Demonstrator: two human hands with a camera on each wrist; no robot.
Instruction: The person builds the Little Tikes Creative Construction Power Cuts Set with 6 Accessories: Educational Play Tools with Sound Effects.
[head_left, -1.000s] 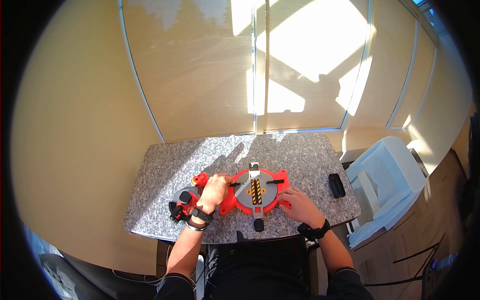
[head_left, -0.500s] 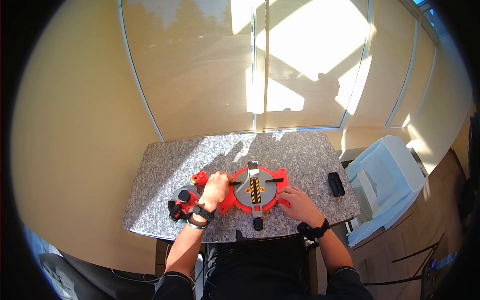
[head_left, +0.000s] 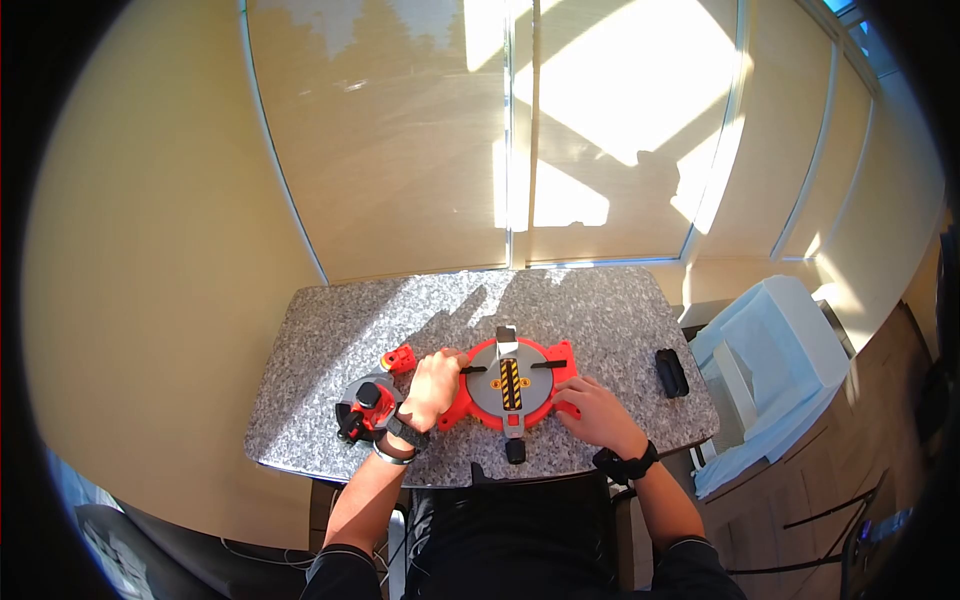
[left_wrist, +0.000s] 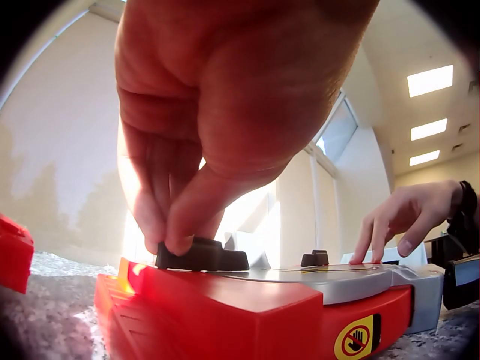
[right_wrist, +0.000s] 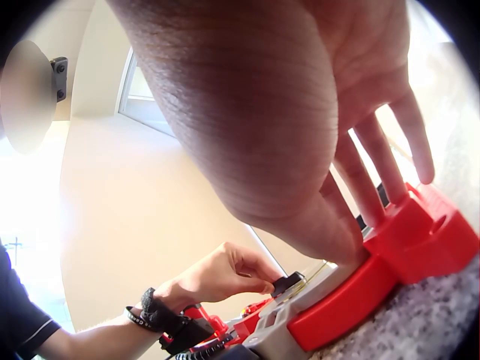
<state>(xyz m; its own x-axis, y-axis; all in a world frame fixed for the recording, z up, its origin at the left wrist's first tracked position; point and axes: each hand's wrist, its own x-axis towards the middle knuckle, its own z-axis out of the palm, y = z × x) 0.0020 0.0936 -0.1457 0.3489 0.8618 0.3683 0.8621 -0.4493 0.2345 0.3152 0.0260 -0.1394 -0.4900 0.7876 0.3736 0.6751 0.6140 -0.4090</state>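
Observation:
A red toy saw base (head_left: 455,408) with a round grey turntable (head_left: 485,400) lies flat on the table. A yellow-and-black striped strip (head_left: 511,385) runs across its middle. At the base's left side my left hand (head_left: 435,383) pinches a low black piece (left_wrist: 202,257) between thumb and fingertips, seen closely in the left wrist view. A similar black piece (head_left: 548,364) sits on the right of the turntable. My right hand (head_left: 600,412) rests on the base's red right end (right_wrist: 420,232), fingers spread and extended, holding the edge down lightly.
Left of my left wrist stands a red, grey and black toy part (head_left: 370,400), with a small red-orange piece (head_left: 400,359) behind it. A black case (head_left: 672,372) lies on the speckled table (head_left: 560,300) at right. Beyond that edge is a chair draped in pale blue (head_left: 780,340).

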